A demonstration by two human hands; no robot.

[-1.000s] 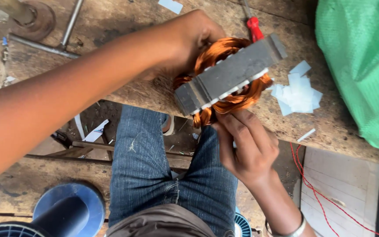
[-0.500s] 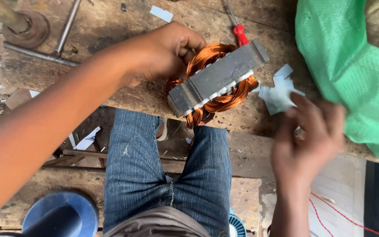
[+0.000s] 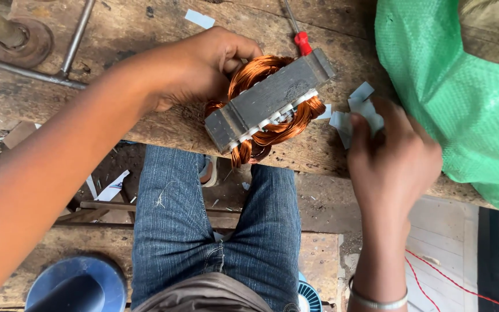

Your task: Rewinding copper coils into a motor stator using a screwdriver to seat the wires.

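Note:
A grey laminated motor stator [image 3: 270, 99] wound with copper wire coils [image 3: 264, 72] lies on its side at the edge of a rough wooden bench [image 3: 145, 34]. My left hand [image 3: 200, 66] grips its far side and holds it steady. To the right, my right hand [image 3: 391, 156] rests on a small pile of pale blue-white paper slips [image 3: 353, 112], its fingers curled over them. Whether a slip is pinched in them I cannot tell.
A red-handled screwdriver [image 3: 300, 36] lies just behind the stator. A green woven sack [image 3: 463, 98] fills the right side. Metal rods [image 3: 76, 37] and a round metal base [image 3: 21, 37] sit at the far left. A blue lid [image 3: 76, 286] lies on the floor beside my jeans-clad legs [image 3: 203, 231].
My right hand left the front of the stator and swung right to the paper slips, settling onto them. My left hand kept its hold on the stator.

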